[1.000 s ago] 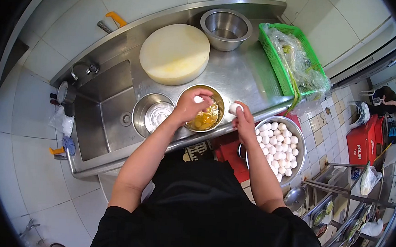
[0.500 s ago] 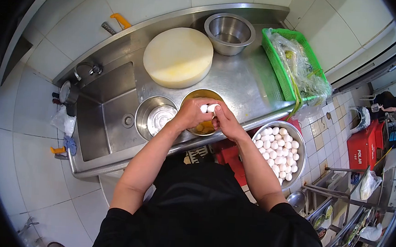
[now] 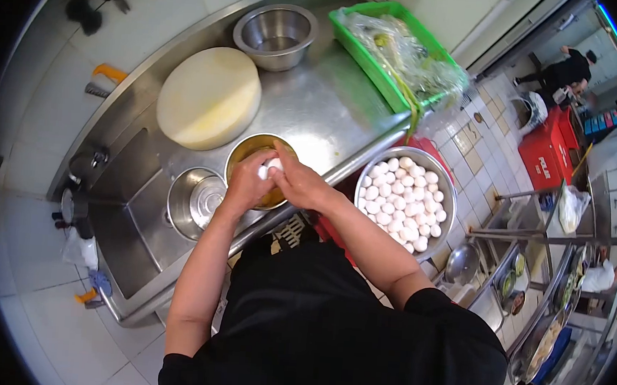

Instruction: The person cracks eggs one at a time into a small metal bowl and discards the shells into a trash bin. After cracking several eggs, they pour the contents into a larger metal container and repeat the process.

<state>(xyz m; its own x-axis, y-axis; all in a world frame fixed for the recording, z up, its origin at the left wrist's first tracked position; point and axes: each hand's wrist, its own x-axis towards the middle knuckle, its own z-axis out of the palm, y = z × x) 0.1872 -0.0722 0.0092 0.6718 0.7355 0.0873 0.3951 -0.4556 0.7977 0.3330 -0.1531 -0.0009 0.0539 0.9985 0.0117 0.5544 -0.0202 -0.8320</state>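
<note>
My left hand [image 3: 249,183] and my right hand [image 3: 298,180] meet over a steel bowl [image 3: 238,150] with yellowish contents. White eggs [image 3: 271,167] show between them, and the fingers of both hands are closed around these. How many eggs each hand has is partly hidden. Just left of that bowl stands another steel bowl [image 3: 179,201], with a shiny round base inside. A large steel basin [image 3: 447,224] full of white eggs is to the right, below the counter edge.
A thick round cutting board [image 3: 208,99], an empty-looking steel bowl [image 3: 274,36] and a green basket [image 3: 374,72] of bagged greens lie on the counter. The sink [image 3: 124,226] is at left. A person [image 3: 567,71] stands in the far right background.
The view has turned and shifted right, so the counter things appear further left. Both hands remain together over the bowl, still around white eggs.
</note>
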